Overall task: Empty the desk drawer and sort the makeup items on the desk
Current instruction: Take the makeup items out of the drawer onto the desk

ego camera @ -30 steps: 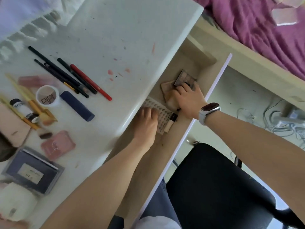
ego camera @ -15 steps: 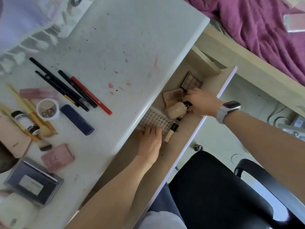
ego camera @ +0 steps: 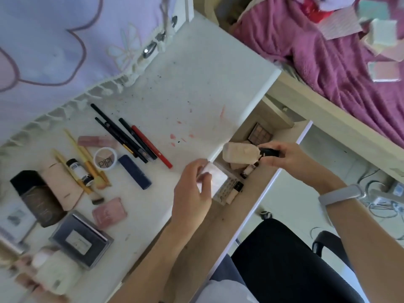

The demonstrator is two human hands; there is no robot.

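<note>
A white bench [ego camera: 196, 84] carries sorted makeup; its drawer [ego camera: 273, 171] stands open, still holding palettes and small tubes. The right hand [ego camera: 286, 157] pinches a beige foundation bottle [ego camera: 239, 155] by its black cap above the drawer. The left hand [ego camera: 192, 193] grips a pale compact [ego camera: 215, 178] at the bench edge. Held only by its cap, the bottle could slip or come loose.

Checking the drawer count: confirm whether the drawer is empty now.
No, an eyeshadow palette and small tubes still lie in the drawer.

We see pencils [ego camera: 131, 136] on the desk [ego camera: 196, 84], left of the open drawer [ego camera: 258, 184] | palette [ego camera: 260, 133] in the drawer's far end | chair [ego camera: 295, 265] right of drawer
</note>
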